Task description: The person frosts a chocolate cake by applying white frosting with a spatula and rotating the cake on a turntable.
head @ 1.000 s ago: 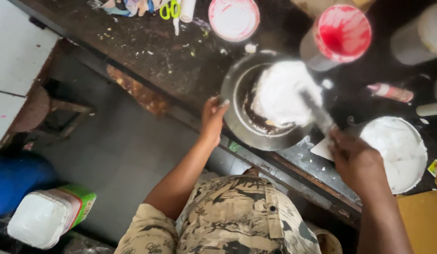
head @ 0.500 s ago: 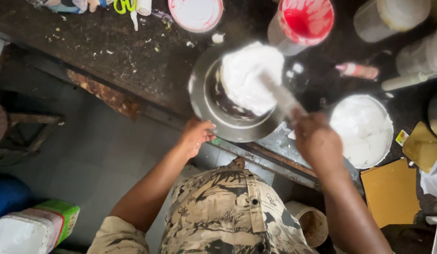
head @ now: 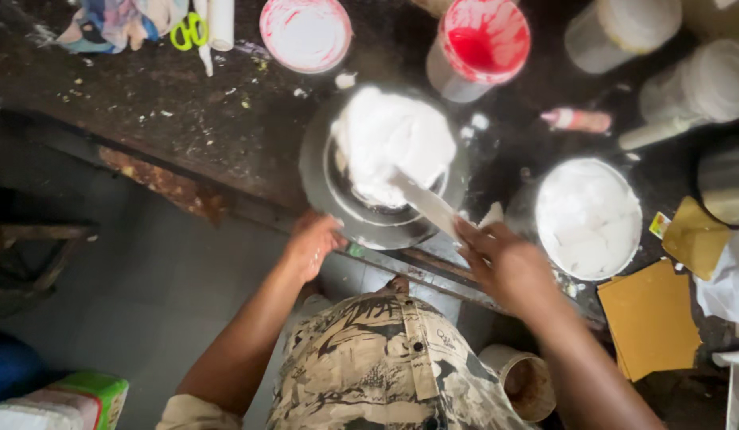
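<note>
Since before, the spatula (head: 423, 203) has dug deeper; right hand (head: 508, 267) clamps it, left hand (head: 312, 243) seemingly grips the turntable (head: 317, 171); keep strokes level.

On the table: 1 cake (head: 391, 142) at 12 o'clock, 1 spatula (head: 427, 205), 1 tub of white cream (head: 588, 216) at 3 o'clock, 1 red-stained cup (head: 482, 41), 1 pair of scissors (head: 188, 32) at 10 o'clock, 2 hands.

We are seeing white cream (head: 391, 135) heaped on a grey metal turntable (head: 321, 179), a red-stained tub (head: 482, 38), a white-filled bucket (head: 588, 216), green-handled scissors (head: 188, 30), yellow-brown cards (head: 649, 318), and a camouflage-patterned shirt (head: 385, 370) in tan and black
</note>
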